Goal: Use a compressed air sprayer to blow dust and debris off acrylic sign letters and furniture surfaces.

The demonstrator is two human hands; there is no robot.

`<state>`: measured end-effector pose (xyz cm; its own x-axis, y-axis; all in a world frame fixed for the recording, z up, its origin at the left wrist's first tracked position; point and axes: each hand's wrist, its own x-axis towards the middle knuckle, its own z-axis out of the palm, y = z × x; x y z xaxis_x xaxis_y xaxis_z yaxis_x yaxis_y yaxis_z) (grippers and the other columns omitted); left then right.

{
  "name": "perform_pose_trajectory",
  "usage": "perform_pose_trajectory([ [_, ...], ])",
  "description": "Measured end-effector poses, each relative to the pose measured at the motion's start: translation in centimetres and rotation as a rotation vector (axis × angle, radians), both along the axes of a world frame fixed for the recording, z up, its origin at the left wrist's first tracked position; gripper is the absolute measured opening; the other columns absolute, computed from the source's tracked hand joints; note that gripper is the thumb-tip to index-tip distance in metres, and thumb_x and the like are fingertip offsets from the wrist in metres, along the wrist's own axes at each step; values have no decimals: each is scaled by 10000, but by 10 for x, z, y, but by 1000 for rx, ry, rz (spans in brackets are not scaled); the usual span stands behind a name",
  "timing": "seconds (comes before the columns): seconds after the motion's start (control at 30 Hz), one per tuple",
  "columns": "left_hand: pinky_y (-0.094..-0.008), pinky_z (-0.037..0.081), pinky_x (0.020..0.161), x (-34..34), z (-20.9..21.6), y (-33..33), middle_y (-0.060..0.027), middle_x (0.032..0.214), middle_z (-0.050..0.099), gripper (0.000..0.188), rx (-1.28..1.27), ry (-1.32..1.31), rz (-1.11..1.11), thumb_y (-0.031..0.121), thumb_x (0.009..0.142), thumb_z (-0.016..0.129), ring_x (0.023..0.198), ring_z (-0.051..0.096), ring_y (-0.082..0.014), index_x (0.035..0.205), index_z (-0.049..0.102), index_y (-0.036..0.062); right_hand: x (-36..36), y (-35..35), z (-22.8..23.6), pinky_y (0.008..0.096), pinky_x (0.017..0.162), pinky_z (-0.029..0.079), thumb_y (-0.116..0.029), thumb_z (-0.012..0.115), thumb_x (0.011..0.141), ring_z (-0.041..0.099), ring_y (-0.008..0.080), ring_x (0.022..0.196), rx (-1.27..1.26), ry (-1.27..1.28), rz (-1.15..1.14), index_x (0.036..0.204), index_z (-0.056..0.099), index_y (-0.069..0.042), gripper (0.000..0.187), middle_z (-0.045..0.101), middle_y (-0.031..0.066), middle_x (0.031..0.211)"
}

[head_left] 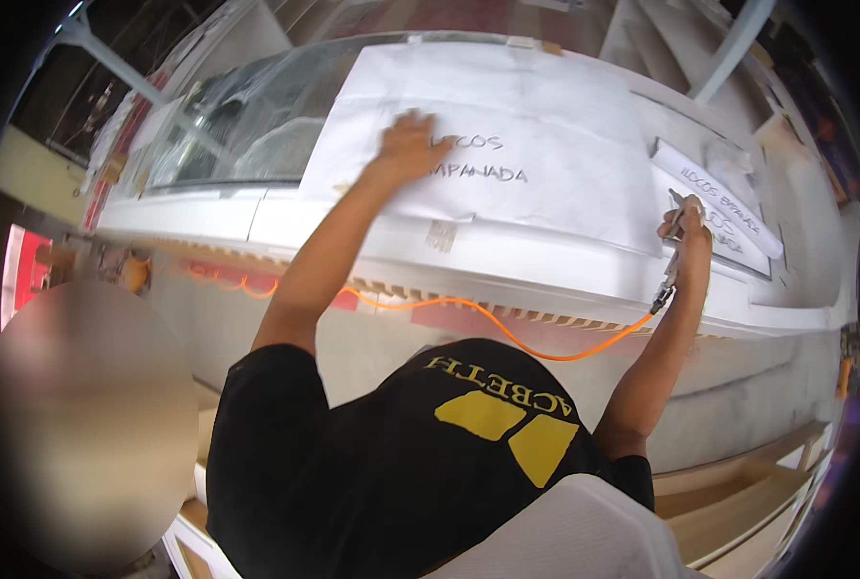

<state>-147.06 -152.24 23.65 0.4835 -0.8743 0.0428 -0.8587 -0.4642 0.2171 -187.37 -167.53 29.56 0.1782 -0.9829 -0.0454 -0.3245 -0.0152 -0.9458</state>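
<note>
My left hand (411, 150) lies with fingers spread on a large white paper sheet (546, 106) that bears dark handwriting. The sheet covers the middle of a long white counter (333, 220). At the sheet's right end, my right hand (686, 227) is wrapped around a silvery air tool (674, 270); its exact kind is partly hidden by my fingers. From the tool's lower end an orange air hose (488, 311) runs left along the counter's front. Just right of this hand, a partly rolled white paper (720, 198) with similar writing rests on the counter.
A glass panel (247, 135) under clear plastic film is set in the counter at left. White posts (734, 48) rise at the far corners. A blurred round shape (92, 425) fills the lower left. Wooden shelving (749, 502) stands at lower right.
</note>
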Motion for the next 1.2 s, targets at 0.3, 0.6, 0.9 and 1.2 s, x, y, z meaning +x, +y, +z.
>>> perform_pose_trajectory([
  [0.3, -517, 112, 1089, 115, -17, 23, -234, 1457, 185, 767, -48, -56, 460, 592, 852, 372, 1354, 137, -410, 1381, 312, 40, -8, -44, 27, 279, 671, 386, -435, 398, 929, 501, 155, 615, -69, 3, 100, 771, 556, -51, 444, 525, 41, 622],
  [0.6, -522, 164, 1076, 39, -8, -77, -195, 1445, 252, 728, -54, -41, -35, 544, 844, 449, 1343, 201, -374, 1362, 353, 42, 155, 97, 33, 273, 742, 424, -528, 470, 852, 529, 163, 657, 193, 197, 752, 764, 655, -70, 502, 626, 53, 718],
  [0.9, -428, 248, 1075, -18, 23, -92, -248, 1407, 294, 733, 92, -5, -325, 472, 814, 543, 1321, 259, -370, 1340, 365, -7, -176, -42, 58, 267, 659, 429, -499, 432, 901, 551, 148, 660, -215, 25, -406, 846, 609, -49, 487, 588, 54, 691],
  [1.2, -387, 264, 1076, -220, 64, -290, -265, 1392, 309, 968, -178, 40, -639, 522, 663, 705, 1321, 276, -353, 1361, 313, -24, -316, -109, 16, 304, 764, 422, -464, 460, 904, 582, 180, 736, -281, -476, -547, 915, 565, -21, 455, 595, 78, 752],
])
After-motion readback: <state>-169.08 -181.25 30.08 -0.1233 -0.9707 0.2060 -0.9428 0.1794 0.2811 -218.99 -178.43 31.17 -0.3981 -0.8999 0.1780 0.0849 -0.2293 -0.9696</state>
